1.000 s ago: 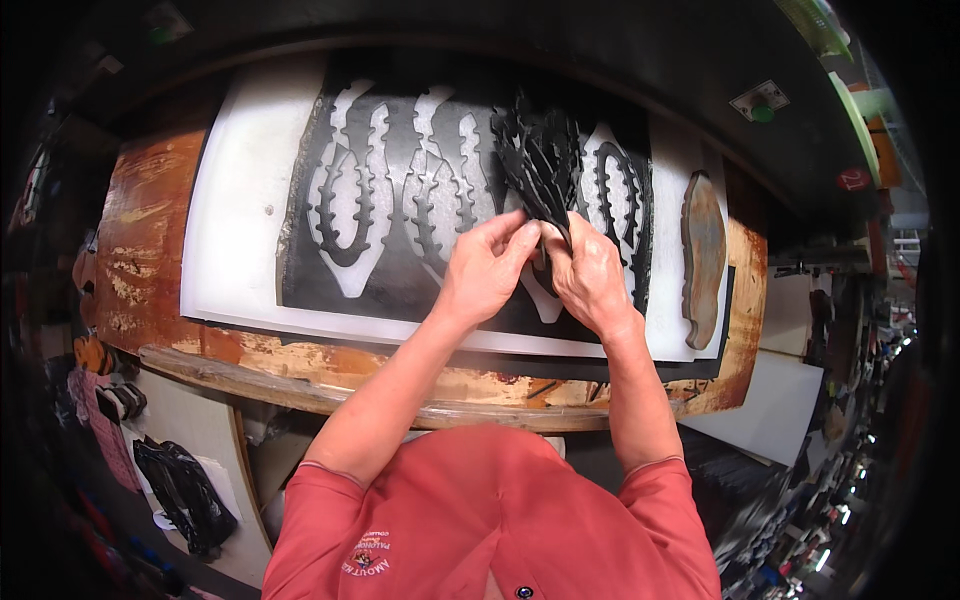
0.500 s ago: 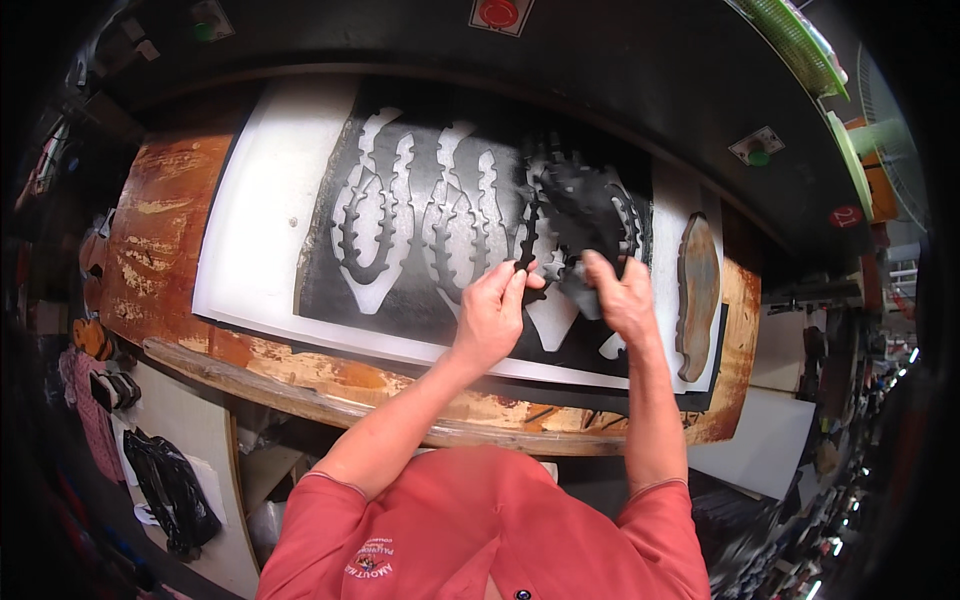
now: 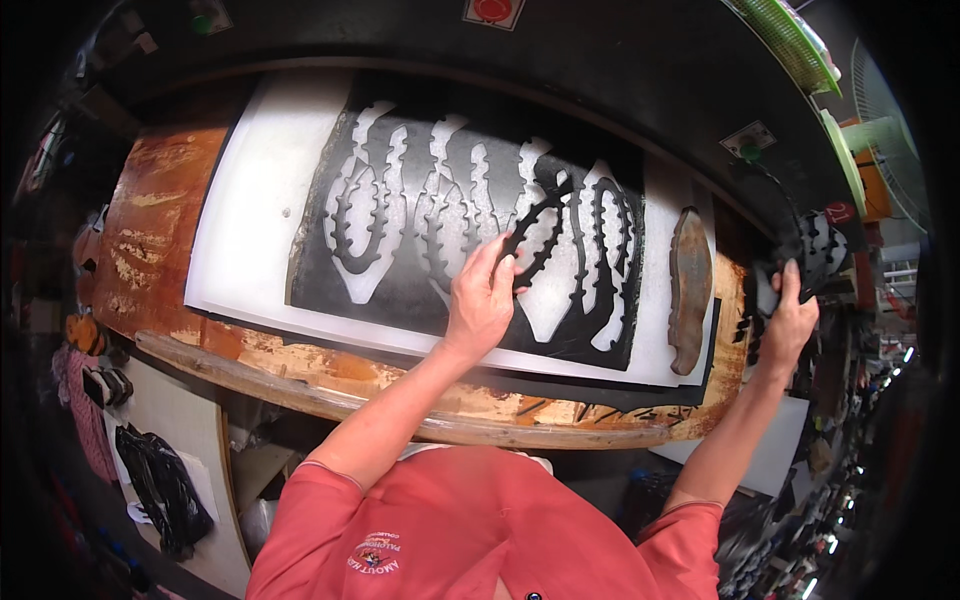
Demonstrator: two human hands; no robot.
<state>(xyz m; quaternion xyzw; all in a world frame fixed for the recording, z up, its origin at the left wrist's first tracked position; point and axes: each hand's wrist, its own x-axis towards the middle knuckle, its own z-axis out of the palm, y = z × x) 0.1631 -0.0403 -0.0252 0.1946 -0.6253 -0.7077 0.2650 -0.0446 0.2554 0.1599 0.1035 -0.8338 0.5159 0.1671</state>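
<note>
My left hand pinches a black loop-shaped strip with a notched edge, holding it above a black sheet. That black sheet has several curved, toothed shapes cut through it, and white shows in the gaps. Out to the right, past the table's end, my right hand is closed on dark notched cut-out pieces; how many it grips I cannot tell. Near the sheet's right edge lies a long brownish cutting die with a wavy side.
A white board lies under the black sheet on a worn wooden table. The dark machine beam with a red button spans the far side. Small black scraps lie by the front edge. A green basket is at upper right.
My right hand has swung from over the sheet to the far right, carrying dark cut pieces. My left hand stays near the sheet, with the loop strip now plainly visible.
</note>
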